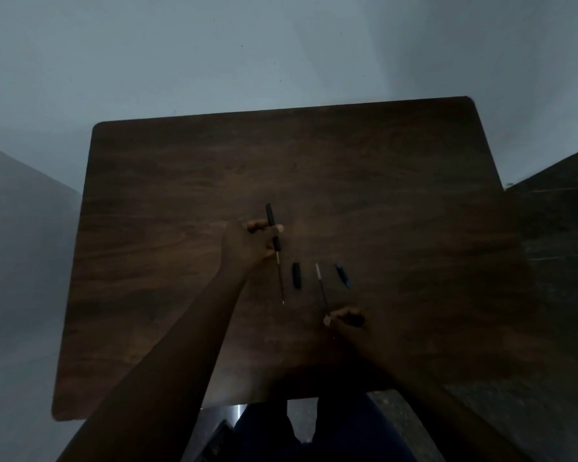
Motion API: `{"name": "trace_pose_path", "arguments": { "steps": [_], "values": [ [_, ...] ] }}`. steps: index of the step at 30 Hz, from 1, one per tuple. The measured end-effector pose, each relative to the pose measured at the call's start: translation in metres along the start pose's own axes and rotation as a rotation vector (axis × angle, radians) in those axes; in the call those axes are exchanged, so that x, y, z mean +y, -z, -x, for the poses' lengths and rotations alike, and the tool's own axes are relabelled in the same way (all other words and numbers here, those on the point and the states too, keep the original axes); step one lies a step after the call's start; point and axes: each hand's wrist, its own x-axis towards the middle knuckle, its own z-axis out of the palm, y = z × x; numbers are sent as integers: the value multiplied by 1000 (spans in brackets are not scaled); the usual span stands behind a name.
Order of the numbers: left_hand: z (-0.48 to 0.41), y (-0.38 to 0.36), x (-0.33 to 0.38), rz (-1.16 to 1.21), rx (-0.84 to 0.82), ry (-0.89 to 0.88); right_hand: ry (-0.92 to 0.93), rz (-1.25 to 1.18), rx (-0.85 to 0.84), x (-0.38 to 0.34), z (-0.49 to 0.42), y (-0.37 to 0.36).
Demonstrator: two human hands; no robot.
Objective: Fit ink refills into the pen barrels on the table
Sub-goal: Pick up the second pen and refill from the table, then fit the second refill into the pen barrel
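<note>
One dark wooden table (181,195), pale wall (281,45)

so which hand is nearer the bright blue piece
Right. The right hand lies just this side of the bright blue piece; the left hand is farther off to its left.

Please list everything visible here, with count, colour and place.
table: 1, dark brown, centre
pen barrel: 1, black, in the left hand
left refill: 1, dark, sticking out of the barrel's near end
right refill: 1, dark, pale far end, reaching away from the right hand
pen pieces: 2, dark blue, on the table, either side of the right refill
left hand: 1, grips the barrel
right hand: 1, pinches the right refill's near end
</note>
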Motion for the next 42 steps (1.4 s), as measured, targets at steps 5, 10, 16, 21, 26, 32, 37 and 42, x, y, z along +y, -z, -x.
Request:
{"name": "trace_pose_path", "arguments": {
  "steps": [5,10,16,21,26,32,37,42],
  "values": [
    [-5,21,-5,-16,54,-6,87,64,20,-35,-9,-20],
    [0,38,-13,-44,62,-12,132,132,-3,-61,-22,-52],
    [3,50,-24,-11,75,49,52,380,90,-79,-42,-87],
    [8,52,-24,-7,25,67,10,577,143,-89,-41,-86],
    [10,52,-20,-1,10,74,46,460,188,-88,-43,-69],
    [11,57,-23,-45,4,71,44,439,195,-114,-66,-50],
    [12,58,-22,-30,10,114,61,430,153,-139,-83,-49],
    [14,62,-21,8,14,116,38,579,101,-142,-87,-50]
  ]
}}
